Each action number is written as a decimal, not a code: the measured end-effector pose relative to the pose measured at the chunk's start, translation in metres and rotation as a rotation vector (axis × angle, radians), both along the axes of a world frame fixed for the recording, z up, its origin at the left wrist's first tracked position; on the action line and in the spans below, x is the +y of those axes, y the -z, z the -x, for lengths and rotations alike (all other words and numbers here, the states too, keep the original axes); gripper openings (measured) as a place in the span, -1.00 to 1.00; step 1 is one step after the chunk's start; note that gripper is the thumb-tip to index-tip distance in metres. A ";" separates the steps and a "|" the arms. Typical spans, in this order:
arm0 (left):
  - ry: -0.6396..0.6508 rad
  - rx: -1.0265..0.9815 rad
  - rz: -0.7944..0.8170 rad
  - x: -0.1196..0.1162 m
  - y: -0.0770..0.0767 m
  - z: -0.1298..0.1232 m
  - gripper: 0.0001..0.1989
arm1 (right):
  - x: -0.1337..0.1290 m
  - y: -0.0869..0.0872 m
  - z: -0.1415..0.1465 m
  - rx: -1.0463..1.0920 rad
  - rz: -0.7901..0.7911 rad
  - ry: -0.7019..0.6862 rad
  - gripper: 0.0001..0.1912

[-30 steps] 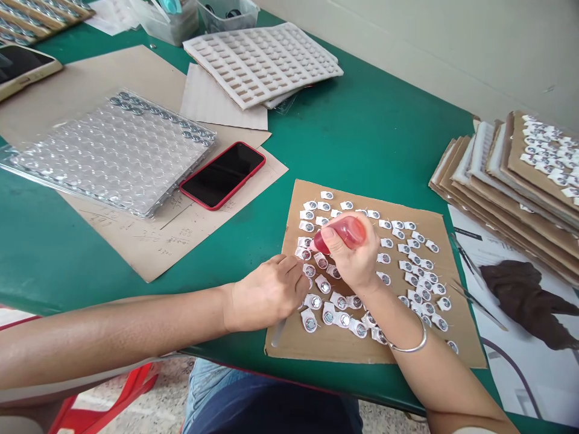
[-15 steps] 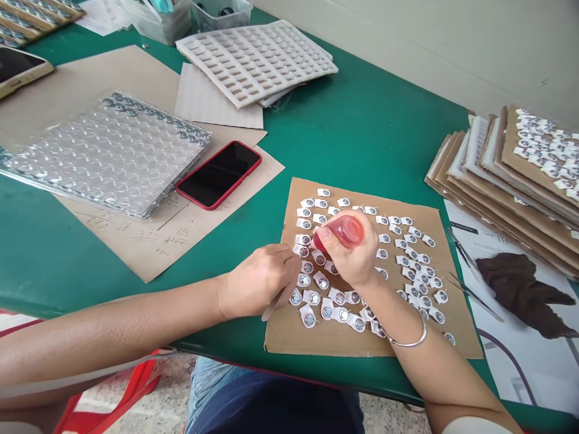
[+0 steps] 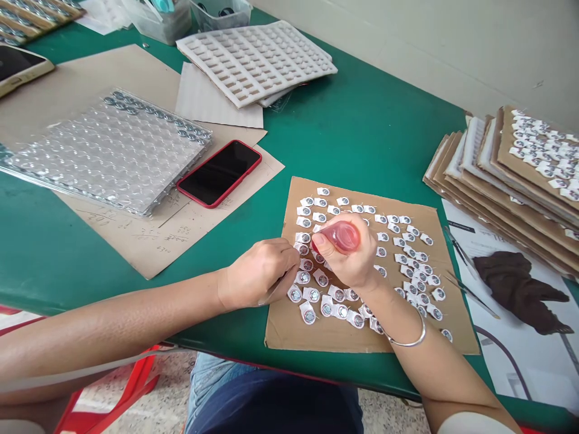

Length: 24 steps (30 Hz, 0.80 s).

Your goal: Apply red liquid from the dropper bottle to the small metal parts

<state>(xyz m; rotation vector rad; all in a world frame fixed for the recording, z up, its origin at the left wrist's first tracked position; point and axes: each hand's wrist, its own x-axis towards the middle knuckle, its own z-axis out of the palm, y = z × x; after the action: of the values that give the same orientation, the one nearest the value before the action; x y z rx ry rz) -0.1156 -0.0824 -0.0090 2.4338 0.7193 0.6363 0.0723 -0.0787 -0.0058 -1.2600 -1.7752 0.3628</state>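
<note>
Right hand (image 3: pixel 350 262) gripped red bottle (image 3: pixel 346 236) over cardboard sheet (image 3: pixel 325 339)

The right hand's fingers were wrapped around the red bottle, which was tilted with its rounded end upward; its tip was hidden; the bottle stood above the left-centre part of the cardboard sheet, among white tabs (image 3: pixel 309 313) bearing round silvery discs. The left hand (image 3: pixel 261 274) was positioned at the sheet's left edge, fingers curled closed on a thin strip (image 3: pixel 277 287), mostly concealed. Tweezers (image 3: pixel 473 293) lay at the sheet's right edge, near a dark cloth (image 3: pixel 520 289); a stack of boards (image 3: pixel 479 172) stood beyond them; a red-edged phone (image 3: pixel 219 173) lay on the left, just beside a clear tray (image 3: pixel 108 150).
</note>
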 end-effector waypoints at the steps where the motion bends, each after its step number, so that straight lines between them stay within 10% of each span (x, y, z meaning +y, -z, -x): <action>1: 0.002 0.004 0.003 0.000 0.000 0.000 -0.78 | 0.000 0.000 0.000 -0.002 -0.002 0.000 -0.72; 24: -0.069 -0.107 0.248 0.012 0.002 0.006 -0.85 | -0.003 -0.002 0.001 0.002 -0.028 -0.020 -0.74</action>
<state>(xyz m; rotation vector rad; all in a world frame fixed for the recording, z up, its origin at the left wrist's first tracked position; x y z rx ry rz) -0.1212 -0.0708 -0.0111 2.1406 0.7910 0.6576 0.0711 -0.0818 -0.0038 -1.2231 -1.7864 0.3495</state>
